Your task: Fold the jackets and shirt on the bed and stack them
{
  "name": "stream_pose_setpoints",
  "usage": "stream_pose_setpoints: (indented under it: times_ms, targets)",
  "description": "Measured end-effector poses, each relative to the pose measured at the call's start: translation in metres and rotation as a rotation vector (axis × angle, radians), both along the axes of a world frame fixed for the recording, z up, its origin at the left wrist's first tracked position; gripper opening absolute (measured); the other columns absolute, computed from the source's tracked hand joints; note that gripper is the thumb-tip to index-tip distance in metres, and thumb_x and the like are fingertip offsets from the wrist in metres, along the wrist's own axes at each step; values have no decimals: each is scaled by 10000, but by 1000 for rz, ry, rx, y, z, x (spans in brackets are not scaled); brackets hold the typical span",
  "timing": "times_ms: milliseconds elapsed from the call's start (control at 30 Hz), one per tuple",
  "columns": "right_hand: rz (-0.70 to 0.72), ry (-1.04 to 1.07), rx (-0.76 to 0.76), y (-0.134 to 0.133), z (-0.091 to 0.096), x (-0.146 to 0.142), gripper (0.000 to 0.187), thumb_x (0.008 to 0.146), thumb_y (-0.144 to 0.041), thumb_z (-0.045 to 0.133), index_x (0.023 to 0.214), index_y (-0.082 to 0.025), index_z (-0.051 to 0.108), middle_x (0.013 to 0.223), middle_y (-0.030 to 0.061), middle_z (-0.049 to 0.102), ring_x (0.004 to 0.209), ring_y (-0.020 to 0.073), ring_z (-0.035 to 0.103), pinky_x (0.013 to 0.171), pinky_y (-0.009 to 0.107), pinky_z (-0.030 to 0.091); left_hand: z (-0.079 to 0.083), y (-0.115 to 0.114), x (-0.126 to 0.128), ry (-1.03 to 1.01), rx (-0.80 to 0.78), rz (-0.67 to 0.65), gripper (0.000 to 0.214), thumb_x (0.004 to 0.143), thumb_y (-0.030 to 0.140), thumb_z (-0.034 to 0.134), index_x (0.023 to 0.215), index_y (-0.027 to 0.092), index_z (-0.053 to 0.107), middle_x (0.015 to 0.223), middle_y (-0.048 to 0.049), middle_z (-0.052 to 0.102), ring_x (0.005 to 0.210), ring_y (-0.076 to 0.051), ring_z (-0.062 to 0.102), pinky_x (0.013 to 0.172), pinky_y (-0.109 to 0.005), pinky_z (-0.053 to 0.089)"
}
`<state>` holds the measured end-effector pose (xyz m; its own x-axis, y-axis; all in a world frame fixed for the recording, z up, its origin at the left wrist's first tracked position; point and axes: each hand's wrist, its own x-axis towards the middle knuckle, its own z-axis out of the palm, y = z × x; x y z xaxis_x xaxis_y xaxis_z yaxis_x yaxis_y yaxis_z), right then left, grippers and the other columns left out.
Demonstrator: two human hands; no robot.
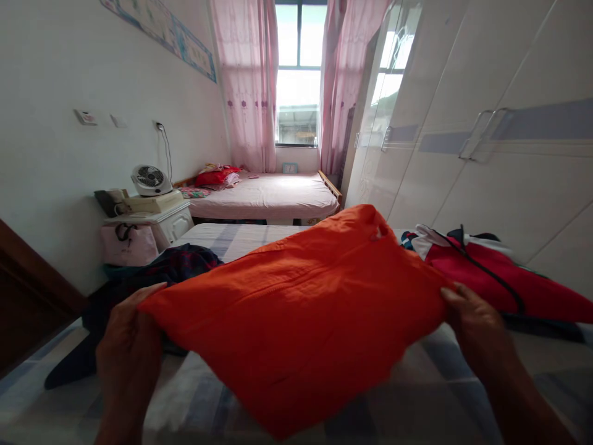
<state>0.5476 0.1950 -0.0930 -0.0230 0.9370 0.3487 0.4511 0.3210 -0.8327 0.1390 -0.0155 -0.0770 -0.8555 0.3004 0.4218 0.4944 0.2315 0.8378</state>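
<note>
An orange jacket (296,309) with a zip line across it is stretched between my two hands over the bed. My left hand (130,340) is closed on its left corner, and my right hand (472,321) pinches its right edge. The jacket's lower part hangs down in a point toward me. Beyond my left hand lies a dark plaid garment (178,262). Past my right hand lies a pile with a red and white garment (491,269) and a black cord across it.
A checked bedsheet (213,238) covers the bed below. At left, a nightstand (173,225) carries a fan (151,179), with a pink bag (130,245) beside it. A second bed (273,194) stands under the window. White wardrobes (500,80) line the right side.
</note>
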Motion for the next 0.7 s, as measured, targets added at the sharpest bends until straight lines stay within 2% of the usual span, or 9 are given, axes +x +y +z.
stream_pose_setpoints:
  times_ms: [33,100,167,233,300,400,500,567,700]
  targets:
    - [24,0,-112,-6,-12,12,481,772,-554,473,1026,-174,622,952,95,700,866,264,652,683,330,541,-10,-2,-1,-111,7,-36,304,826,535,463,1073,430,606,1184,155,610,1153,-238,551,1036,-493,412]
    - [20,-48,-291,-14,-32,32,490,698,-569,546,978,-178,639,985,102,703,875,281,660,705,351,544,-35,-7,1,-385,60,-153,457,780,596,517,1165,356,568,1213,65,615,1117,-258,582,975,-481,476]
    - [-97,-166,-310,-15,-42,46,533,676,-591,544,1009,-185,637,1028,116,694,883,296,660,734,384,531,-57,-10,6,-609,103,-259,615,724,627,572,1207,246,542,1171,-38,644,1054,-271,621,869,-428,550]
    - [-219,-234,-267,-10,-40,52,578,691,-604,511,1084,-193,611,1035,125,690,890,301,660,749,402,517,-69,-11,15,-773,105,-318,653,698,618,613,1176,178,555,1106,-89,673,1010,-265,643,794,-365,579]
    - [-238,-245,-225,-1,-34,48,605,718,-592,484,1156,-184,571,1057,133,681,929,296,653,783,400,506,-71,-10,25,-890,123,-379,615,686,567,663,1140,161,578,1091,-94,683,977,-243,658,761,-309,582]
    - [-197,-252,-178,18,-26,27,640,754,-551,458,1239,-137,513,1179,160,624,1039,288,613,868,384,478,-65,-3,36,-951,172,-420,533,644,476,740,1065,172,621,1044,-63,701,868,-205,682,681,-258,578]
    - [-145,-301,-123,42,-27,4,688,791,-525,434,1318,-84,445,1324,188,516,1191,295,513,994,393,394,-60,8,36,-1061,116,-485,510,608,457,777,999,162,636,849,-32,716,740,-190,681,591,-251,562]
    - [-146,-334,-98,58,-30,-7,733,798,-521,443,1360,-53,394,1390,204,442,1267,302,436,1053,399,327,-58,16,32,-1119,68,-554,506,603,462,780,974,148,638,769,-22,701,706,-191,674,585,-261,558]
    - [-227,-357,-243,85,-35,-18,816,784,-514,494,1383,17,334,1397,257,410,1287,317,411,1044,387,338,-54,28,25,-1026,8,-584,472,632,424,771,1001,156,644,807,-24,708,712,-175,665,627,-249,546]
